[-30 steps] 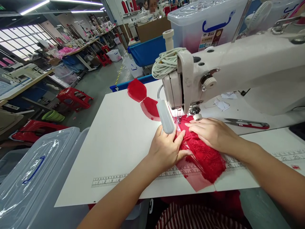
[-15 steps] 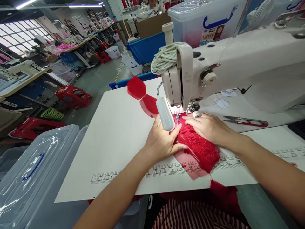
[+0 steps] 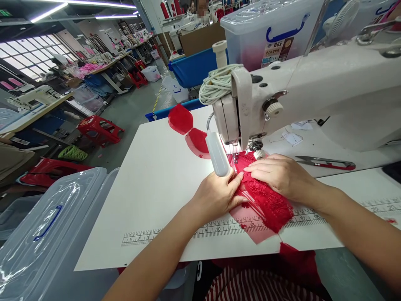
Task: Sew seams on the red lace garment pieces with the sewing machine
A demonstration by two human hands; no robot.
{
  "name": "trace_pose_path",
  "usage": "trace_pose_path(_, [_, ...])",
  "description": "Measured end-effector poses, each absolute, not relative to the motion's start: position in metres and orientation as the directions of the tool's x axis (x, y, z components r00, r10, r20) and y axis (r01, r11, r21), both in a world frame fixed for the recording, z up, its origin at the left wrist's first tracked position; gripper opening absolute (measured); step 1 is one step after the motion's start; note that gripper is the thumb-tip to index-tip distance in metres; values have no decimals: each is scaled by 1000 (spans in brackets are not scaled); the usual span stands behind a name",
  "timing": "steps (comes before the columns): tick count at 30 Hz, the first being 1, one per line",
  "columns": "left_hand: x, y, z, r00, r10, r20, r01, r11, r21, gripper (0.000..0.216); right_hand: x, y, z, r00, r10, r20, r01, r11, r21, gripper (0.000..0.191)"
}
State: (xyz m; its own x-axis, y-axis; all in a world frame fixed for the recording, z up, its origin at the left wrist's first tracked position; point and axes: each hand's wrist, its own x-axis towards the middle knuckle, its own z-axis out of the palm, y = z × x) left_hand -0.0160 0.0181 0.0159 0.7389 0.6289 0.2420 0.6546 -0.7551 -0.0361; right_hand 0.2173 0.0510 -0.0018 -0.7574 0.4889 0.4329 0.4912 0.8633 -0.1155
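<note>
Thumb and forefinger spread apart, the left hand [image 3: 216, 194] presses down on the red lace [image 3: 271, 205], on the person's side of the presser foot [image 3: 235, 157] and a little to its left. The right hand [image 3: 282, 175] lies over the lace to the right of the foot, fingers extended and close together, their tips near the left forefinger; its thumb is hidden, so I cannot tell whether it pinches anything. Neither hand is clenched.

The lace is bright red, densely patterned and gathered in soft folds, with a smooth, sheer red panel [image 3: 255, 230] showing flat beside it, through which printed ruler marks can be seen. The far end of the lace reaches the foot; the bulk runs between the hands and emerges on the person's side of the foot, below the right hand. The sheer panel extends past the left thumb. A lamp [image 3: 217, 154] hangs just left of the foot, partly in front of the left fingers.
</note>
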Motion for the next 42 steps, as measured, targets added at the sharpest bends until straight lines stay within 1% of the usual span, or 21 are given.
trace_pose_path(4, [-16,14,14,741,614,272,652,-754,-73,70,218,50,0,-752,507,421,519,849,-94,32])
trace_pose_path(9, [-16,10,11,748,599,286,649,-750,-126,74,216,47,1,-741,513,433,537,840,-77,28])
trace_pose_path(15, [-16,11,9,728,613,307,671,-729,-137,78,216,46,1,-738,515,436,549,834,-56,28])
trace_pose_path(22, [-16,17,7,705,633,320,698,-700,-154,73,215,50,0,-729,520,444,554,830,-62,32])
trace_pose_path(27, [-16,19,7,705,631,324,703,-683,-199,73,215,54,0,-734,513,446,552,832,-48,28])
trace_pose_path(33, [-17,17,10,705,646,293,704,-685,-186,72,213,54,2,-717,537,445,566,820,-79,28])
trace_pose_path(38, [-18,16,11,705,640,306,703,-688,-183,72,213,54,3,-720,546,428,566,819,-92,28])
trace_pose_path(42, [-19,18,11,690,657,305,718,-675,-171,73,213,55,3,-709,574,409,571,808,-144,28])
